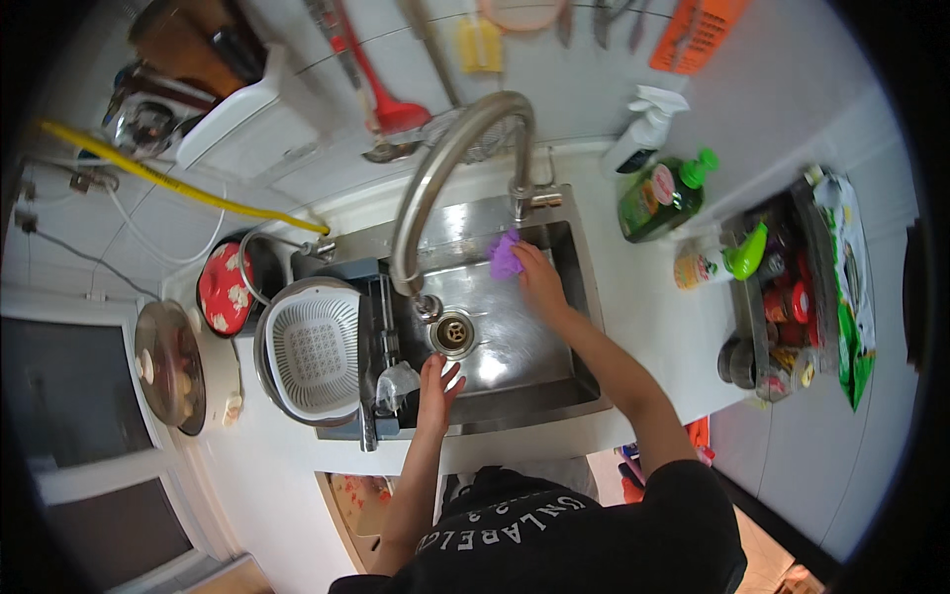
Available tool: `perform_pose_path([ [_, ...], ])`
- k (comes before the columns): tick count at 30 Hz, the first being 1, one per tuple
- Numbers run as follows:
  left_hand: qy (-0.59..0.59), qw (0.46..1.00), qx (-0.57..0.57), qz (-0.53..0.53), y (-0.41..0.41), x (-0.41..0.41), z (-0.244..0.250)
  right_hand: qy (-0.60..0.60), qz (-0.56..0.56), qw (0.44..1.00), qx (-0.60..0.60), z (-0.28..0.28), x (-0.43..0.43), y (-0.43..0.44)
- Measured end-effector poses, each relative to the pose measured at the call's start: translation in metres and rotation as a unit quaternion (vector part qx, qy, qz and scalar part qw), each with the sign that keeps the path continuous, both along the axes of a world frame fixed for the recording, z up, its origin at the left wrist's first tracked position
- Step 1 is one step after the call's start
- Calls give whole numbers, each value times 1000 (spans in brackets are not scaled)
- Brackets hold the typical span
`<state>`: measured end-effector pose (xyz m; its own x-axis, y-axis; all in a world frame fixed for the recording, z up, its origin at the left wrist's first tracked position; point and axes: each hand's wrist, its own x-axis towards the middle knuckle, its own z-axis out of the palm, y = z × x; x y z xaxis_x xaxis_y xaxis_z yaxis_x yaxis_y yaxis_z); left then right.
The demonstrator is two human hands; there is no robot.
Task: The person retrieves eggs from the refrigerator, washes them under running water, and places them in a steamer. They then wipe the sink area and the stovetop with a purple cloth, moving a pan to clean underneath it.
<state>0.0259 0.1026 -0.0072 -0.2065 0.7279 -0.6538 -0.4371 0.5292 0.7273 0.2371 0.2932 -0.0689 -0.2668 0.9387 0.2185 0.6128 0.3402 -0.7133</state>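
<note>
My right hand [540, 281] holds a crumpled purple cloth or scrubber [505, 255] at the back wall of the stainless steel sink [519, 356], right of the faucet. Over the sink's front left part is my left hand [439, 386], its fingers spread and nothing in it. The drain strainer [452, 334] lies just beyond those fingers. A curved metal faucet [445, 160] arches over the basin, its spout above the drain's left side. Beside my left hand, a clear plastic piece [396, 386] rests at the sink's left side.
A white colander [315, 353] in a metal bowl stands left. On the right counter are a green pump bottle [660, 197], a white spray bottle [647, 130], a bottle with a green top [712, 265] and a rack of jars [787, 304]. A lidded pot [171, 364] stands far left.
</note>
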Motion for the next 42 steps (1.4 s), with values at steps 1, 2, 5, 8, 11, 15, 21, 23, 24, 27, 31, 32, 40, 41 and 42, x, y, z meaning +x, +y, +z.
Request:
perform_pose_path([
  [1,-5,1000,0,1,5,-1,-1,45,-3,999,24,13,-18,-1],
  [2,-6,1000,-1,5,9,-2,-1,66,-4,996,59,28,-37,6],
  [5,-6,1000,10,14,21,-6,-1,-88,-70,971,212,33,-86,52],
  [8,4,1000,8,30,20,-20,-14,-132,-122,979,95,1,-119,77],
  [11,1,999,2,38,13,-35,-30,-158,-219,951,150,-29,-160,98],
  [15,-22,996,-32,77,3,-46,-49,-99,-36,989,106,-26,-251,81],
  [21,-26,994,-52,90,4,-55,-48,-70,226,955,181,-15,-298,92],
  [23,-25,994,-53,87,3,-58,-48,-61,317,929,179,-11,-265,99],
  [24,-22,995,-52,83,5,-60,-48,-76,295,933,189,-12,-248,98],
  [27,-12,997,-29,71,14,-59,-42,-181,185,948,188,-10,-174,100],
  [31,-18,999,-5,36,26,-48,-36,-236,54,947,210,-24,-64,86],
  [32,-20,1000,2,19,30,-42,-33,-271,59,937,215,-41,-31,81],
  [40,-19,999,15,-28,32,-12,-17,-83,-151,963,209,40,49,49],
  [41,-18,999,10,-28,30,-9,-16,-40,-197,945,259,50,46,52],
  [42,-18,999,4,-39,30,-6,-17,0,-177,957,229,53,45,65],
])
